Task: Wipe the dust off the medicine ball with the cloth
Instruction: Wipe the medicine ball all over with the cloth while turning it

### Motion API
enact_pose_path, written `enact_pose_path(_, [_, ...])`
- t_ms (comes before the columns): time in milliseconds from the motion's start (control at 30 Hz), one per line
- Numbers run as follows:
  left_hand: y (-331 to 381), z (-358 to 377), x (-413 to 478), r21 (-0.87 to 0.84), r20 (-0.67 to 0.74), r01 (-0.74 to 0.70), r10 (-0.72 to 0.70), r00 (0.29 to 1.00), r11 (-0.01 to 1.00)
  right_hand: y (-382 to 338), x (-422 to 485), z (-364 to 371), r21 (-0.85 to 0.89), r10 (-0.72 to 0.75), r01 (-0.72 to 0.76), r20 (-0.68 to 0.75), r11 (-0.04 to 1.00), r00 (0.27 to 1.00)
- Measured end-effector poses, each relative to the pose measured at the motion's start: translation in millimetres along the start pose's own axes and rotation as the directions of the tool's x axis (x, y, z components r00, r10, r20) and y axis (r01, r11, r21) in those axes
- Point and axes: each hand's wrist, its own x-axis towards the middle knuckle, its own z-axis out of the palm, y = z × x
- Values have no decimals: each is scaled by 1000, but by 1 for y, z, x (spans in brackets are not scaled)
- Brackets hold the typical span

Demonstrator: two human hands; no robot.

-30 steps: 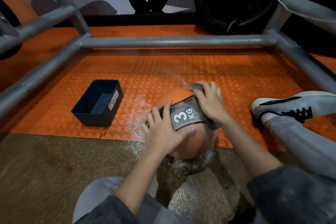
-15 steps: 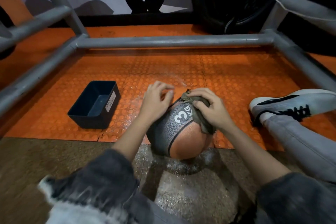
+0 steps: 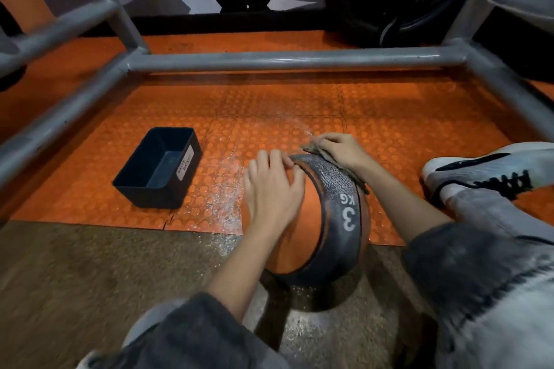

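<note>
Head view: my left hand lies spread on the medicine ball, its grey band running near-to-far; my right hand presses the cloth on its far top.

An orange studded mat meets brown floor; on them sit a dark bin, the ball, scattered dust, and a shoe.
</note>
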Motion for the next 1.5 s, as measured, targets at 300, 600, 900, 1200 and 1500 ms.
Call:
enact_pose_path(300, [3,-1,22,-76,184,215,-199,963,974,-15,-76,24,-298,-259,164,-314,940,913])
enact_pose_path(600, [11,5,46,-2,254,355,-343,904,935,-1,-131,71,-396,-460,255,-606,882,649])
enact_pose_path(900, [-2,3,17,-26,148,229,-223,964,973,-27,-20,25,-173,32,-91,-318,981,948])
enact_pose_path(1200, [1,-13,27,-96,166,371,-353,921,924,-20,-71,39,-277,-172,46,-452,960,875])
enact_pose_path(1500, [4,-6,42,-108,283,223,-185,941,969,-17,-113,56,-435,-412,168,-559,884,720])
